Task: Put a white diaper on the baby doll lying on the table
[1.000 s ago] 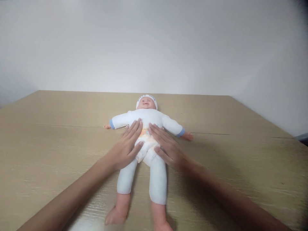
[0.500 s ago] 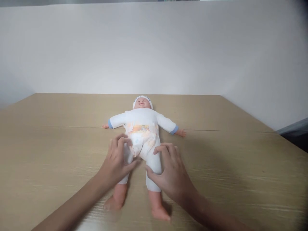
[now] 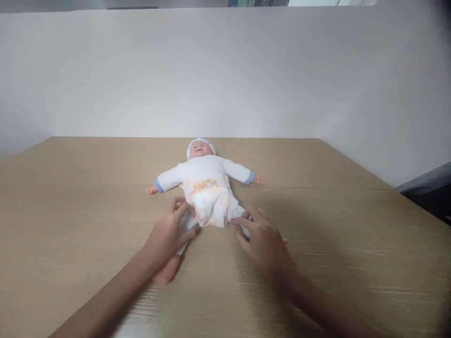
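Note:
A baby doll (image 3: 206,164) in a white suit with blue cuffs and a white cap lies on its back, arms spread. Around its hips sits a white diaper (image 3: 211,202) with an orange patterned waistband. My left hand (image 3: 169,230) curls round the doll's thigh on the left, fingertips at the diaper's leg edge and thumb on the inner side. My right hand (image 3: 262,237) grips the other thigh beside the diaper's leg edge. That leg is swung outward and mostly hidden behind my right hand. The doll's bare foot on the left (image 3: 167,270) shows below my left wrist.
The doll lies on a wooden table (image 3: 88,244) with a seam running across it. A pale wall or partition (image 3: 211,70) rises behind the far edge. Something dark (image 3: 430,192) stands beyond the table's right edge.
The doll's leg on the right has swung outward to the right, with my right hand at it. The doll's upper body has shifted slightly left and tilted. My left hand has barely moved.

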A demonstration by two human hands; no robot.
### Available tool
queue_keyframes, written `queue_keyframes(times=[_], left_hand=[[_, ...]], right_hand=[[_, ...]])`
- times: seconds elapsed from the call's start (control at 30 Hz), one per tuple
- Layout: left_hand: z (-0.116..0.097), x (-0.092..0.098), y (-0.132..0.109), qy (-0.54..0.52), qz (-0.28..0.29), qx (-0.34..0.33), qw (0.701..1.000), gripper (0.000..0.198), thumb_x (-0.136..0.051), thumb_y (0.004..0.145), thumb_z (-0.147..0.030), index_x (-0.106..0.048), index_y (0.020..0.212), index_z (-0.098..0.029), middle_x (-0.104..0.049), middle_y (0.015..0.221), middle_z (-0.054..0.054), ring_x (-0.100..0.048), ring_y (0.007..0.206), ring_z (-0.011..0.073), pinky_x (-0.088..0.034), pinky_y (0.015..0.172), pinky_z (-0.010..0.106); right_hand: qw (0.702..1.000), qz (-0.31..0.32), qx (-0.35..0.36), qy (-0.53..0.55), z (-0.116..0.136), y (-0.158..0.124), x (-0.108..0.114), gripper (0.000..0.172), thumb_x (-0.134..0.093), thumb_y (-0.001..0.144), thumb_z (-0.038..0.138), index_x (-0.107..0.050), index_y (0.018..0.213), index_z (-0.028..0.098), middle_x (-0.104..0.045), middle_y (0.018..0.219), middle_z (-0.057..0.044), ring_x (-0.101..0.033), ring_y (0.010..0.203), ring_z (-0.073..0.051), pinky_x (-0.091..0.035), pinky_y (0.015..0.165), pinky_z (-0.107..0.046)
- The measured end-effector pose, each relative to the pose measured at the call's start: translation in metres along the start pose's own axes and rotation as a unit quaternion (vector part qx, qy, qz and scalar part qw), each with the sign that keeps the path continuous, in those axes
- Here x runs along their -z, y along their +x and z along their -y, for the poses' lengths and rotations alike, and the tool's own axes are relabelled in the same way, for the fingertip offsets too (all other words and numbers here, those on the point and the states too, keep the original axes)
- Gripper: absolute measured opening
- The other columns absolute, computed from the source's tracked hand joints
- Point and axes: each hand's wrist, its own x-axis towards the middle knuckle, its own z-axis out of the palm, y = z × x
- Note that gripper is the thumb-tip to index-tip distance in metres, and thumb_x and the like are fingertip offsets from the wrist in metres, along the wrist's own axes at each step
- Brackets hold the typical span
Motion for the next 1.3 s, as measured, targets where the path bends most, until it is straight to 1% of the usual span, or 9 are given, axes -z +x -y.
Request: queue_keyframes(times=[0.13, 0.3, 0.47, 0.57, 0.67, 0.8, 0.9, 1.1, 1.3], left_hand=[[0.004, -0.002, 0.003, -0.044, 0.01, -0.001, 0.999, 0.03, -0.077, 0.09, -0.02, -0.072, 0.117, -0.029, -0.055, 0.137, 0.005, -0.066, 0.121, 0.0252, -0.056, 0.103, 0.042], [0.009, -0.007, 0.006, -0.093, 0.019, 0.005, 0.995, 0.033, -0.077, 0.087, -0.019, -0.08, 0.119, -0.031, -0.054, 0.136, 0.007, -0.06, 0.13, 0.0276, -0.05, 0.117, 0.046], [0.01, -0.011, 0.009, -0.136, 0.031, 0.018, 0.99, 0.035, -0.075, 0.086, -0.018, -0.083, 0.118, -0.028, -0.058, 0.136, 0.009, -0.055, 0.136, 0.0309, -0.044, 0.123, 0.051], [0.01, -0.013, 0.011, -0.153, 0.032, 0.025, 0.987, 0.033, -0.073, 0.085, -0.017, -0.082, 0.116, -0.025, -0.062, 0.135, 0.01, -0.057, 0.136, 0.0327, -0.045, 0.122, 0.054], [0.011, -0.018, 0.011, -0.173, -0.002, 0.028, 0.985, 0.027, -0.073, 0.083, -0.017, -0.081, 0.108, -0.022, -0.061, 0.135, 0.011, -0.057, 0.136, 0.0326, -0.045, 0.123, 0.054], [0.014, -0.023, 0.008, -0.19, -0.033, 0.024, 0.981, 0.023, -0.076, 0.082, -0.019, -0.079, 0.104, -0.023, -0.057, 0.132, 0.01, -0.056, 0.137, 0.0301, -0.04, 0.126, 0.051], [0.015, -0.025, 0.005, -0.184, -0.045, 0.029, 0.981, 0.019, -0.077, 0.083, -0.021, -0.078, 0.103, -0.023, -0.057, 0.133, 0.01, -0.055, 0.137, 0.0301, -0.039, 0.127, 0.051], [0.016, -0.022, 0.004, -0.152, -0.037, 0.04, 0.987, 0.024, -0.073, 0.088, -0.022, -0.083, 0.11, -0.025, -0.057, 0.137, 0.01, -0.055, 0.137, 0.0322, -0.04, 0.126, 0.054], [0.013, -0.018, 0.005, -0.101, 0.001, 0.044, 0.994, 0.029, -0.072, 0.087, -0.019, -0.084, 0.112, -0.028, -0.056, 0.137, 0.011, -0.05, 0.138, 0.0357, -0.037, 0.125, 0.063]], right_hand=[[0.999, -0.029, -0.031, 0.017, 0.008, -0.002, -0.006, 0.012, -0.083, 0.087, 0.026, -0.081, 0.099, 0.026, -0.065, 0.1, -0.008, -0.063, 0.097, -0.032, -0.047, 0.083, -0.046], [0.995, -0.053, -0.057, 0.059, 0.009, -0.003, -0.011, 0.027, -0.091, 0.082, 0.034, -0.082, 0.106, 0.027, -0.066, 0.104, -0.007, -0.064, 0.1, -0.032, -0.048, 0.088, -0.047], [0.994, -0.069, -0.055, 0.07, 0.008, 0.004, -0.015, 0.033, -0.095, 0.077, 0.036, -0.083, 0.107, 0.03, -0.066, 0.102, -0.006, -0.063, 0.096, -0.03, -0.047, 0.086, -0.045], [0.994, -0.075, -0.021, 0.08, 0.011, 0.01, -0.014, 0.024, -0.091, 0.082, 0.032, -0.081, 0.104, 0.029, -0.069, 0.11, -0.007, -0.062, 0.103, -0.031, -0.045, 0.089, -0.045], [0.991, -0.069, 0.018, 0.116, 0.012, 0.014, -0.012, 0.008, -0.082, 0.091, 0.027, -0.077, 0.097, 0.027, -0.075, 0.119, -0.006, -0.062, 0.107, -0.03, -0.043, 0.093, -0.044], [0.988, -0.045, 0.031, 0.144, 0.01, 0.014, -0.012, 0.004, -0.075, 0.097, 0.025, -0.071, 0.098, 0.025, -0.08, 0.102, -0.003, -0.065, 0.102, -0.028, -0.041, 0.091, -0.043], [0.987, -0.023, 0.01, 0.157, 0.009, 0.014, -0.013, 0.008, -0.072, 0.096, 0.022, -0.066, 0.1, 0.025, -0.077, 0.097, -0.004, -0.066, 0.101, -0.028, -0.042, 0.091, -0.042], [0.976, 0.023, -0.033, 0.216, 0.01, 0.015, -0.007, 0.019, -0.065, 0.094, 0.019, -0.058, 0.11, 0.028, -0.076, 0.11, -0.004, -0.067, 0.11, -0.029, -0.045, 0.096, -0.045], [0.949, 0.04, -0.079, 0.304, 0.004, 0.016, -0.013, 0.037, -0.076, 0.088, 0.035, -0.05, 0.114, 0.028, -0.074, 0.123, -0.008, -0.071, 0.119, -0.03, -0.052, 0.097, -0.045]])
